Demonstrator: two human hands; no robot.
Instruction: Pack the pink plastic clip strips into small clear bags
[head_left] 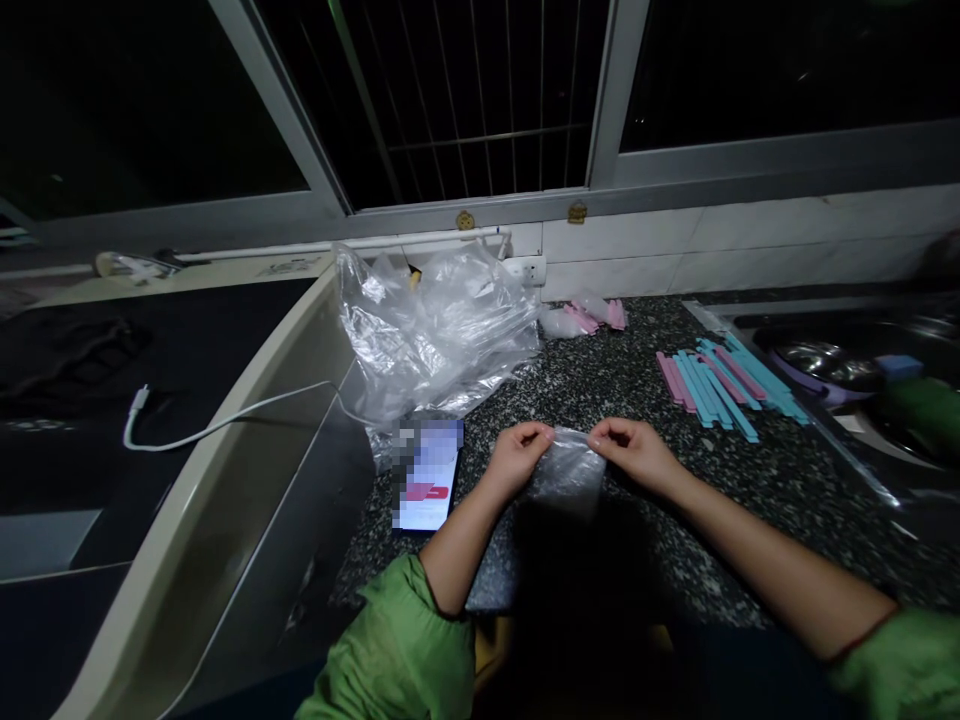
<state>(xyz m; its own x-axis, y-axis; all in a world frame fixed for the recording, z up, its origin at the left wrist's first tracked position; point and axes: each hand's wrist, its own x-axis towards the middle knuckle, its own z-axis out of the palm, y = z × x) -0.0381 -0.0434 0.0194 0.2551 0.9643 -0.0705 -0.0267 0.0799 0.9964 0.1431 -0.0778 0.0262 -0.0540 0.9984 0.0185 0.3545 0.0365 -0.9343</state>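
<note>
A small clear plastic bag (568, 475) hangs between my two hands above the speckled dark countertop (637, 365). My left hand (519, 455) pinches its upper left corner between thumb and fingers. At the upper right corner, my right hand (634, 452) pinches the bag's edge in the same way. The bag looks flat, and I make out nothing inside it. To the right of my hands lies a loose pile of pink and light blue flat strips (724, 385). A lit phone (431, 480) rests on the counter left of my left hand.
A large heap of clear plastic bags (442, 325) lies at the back left. Small plastic-wrapped pink pieces (592, 315) sit near the wall socket (531, 270). A sink (757, 325) with bowls is on the right. A white cable (225, 425) crosses the raised cream edge on the left.
</note>
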